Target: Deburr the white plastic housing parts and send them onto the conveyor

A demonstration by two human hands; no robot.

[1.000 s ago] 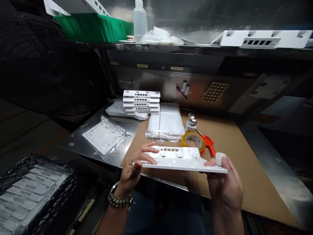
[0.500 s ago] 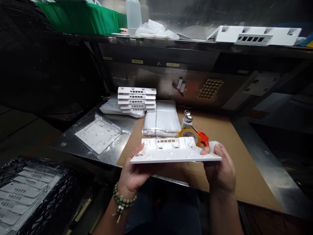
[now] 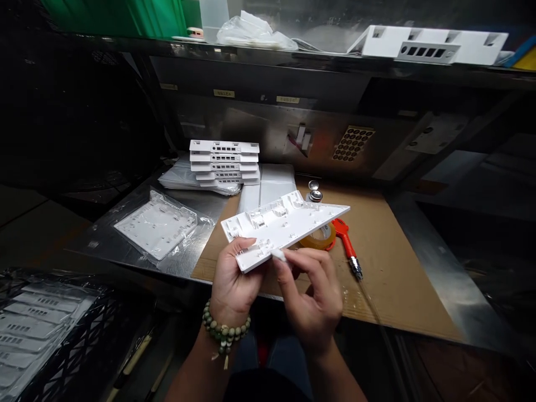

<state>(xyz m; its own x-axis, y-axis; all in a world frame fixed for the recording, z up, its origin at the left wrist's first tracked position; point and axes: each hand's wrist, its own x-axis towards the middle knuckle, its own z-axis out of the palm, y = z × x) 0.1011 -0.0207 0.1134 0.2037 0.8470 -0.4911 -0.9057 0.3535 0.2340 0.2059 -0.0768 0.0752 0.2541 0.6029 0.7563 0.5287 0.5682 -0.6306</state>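
Note:
A white plastic housing (image 3: 288, 226) is held up over the cardboard, its ribbed inner side showing and its right end raised. My left hand (image 3: 238, 276) grips its lower left corner, thumb on the inner face. At the housing's near edge, my right hand (image 3: 312, 290) pinches a small white wad (image 3: 278, 254), which looks like cloth or tissue. Behind the housing lie a roll of yellow tape (image 3: 319, 239) and a red air gun (image 3: 345, 240) with a hose. A metal-topped dispenser (image 3: 315, 195) stands just beyond, partly hidden.
Several white housings (image 3: 225, 158) are stacked at the back left. A bagged housing (image 3: 157, 226) lies on the metal table. A black crate (image 3: 84, 346) with bagged housings is at lower left. Overhead, a shelf (image 3: 326, 60) carries a green bin (image 3: 117, 17) and another housing (image 3: 431, 44).
The housing has turned and tilted, its right end now higher. My right hand has left its right end and moved left to the near edge with the white wad. The view has shifted slightly.

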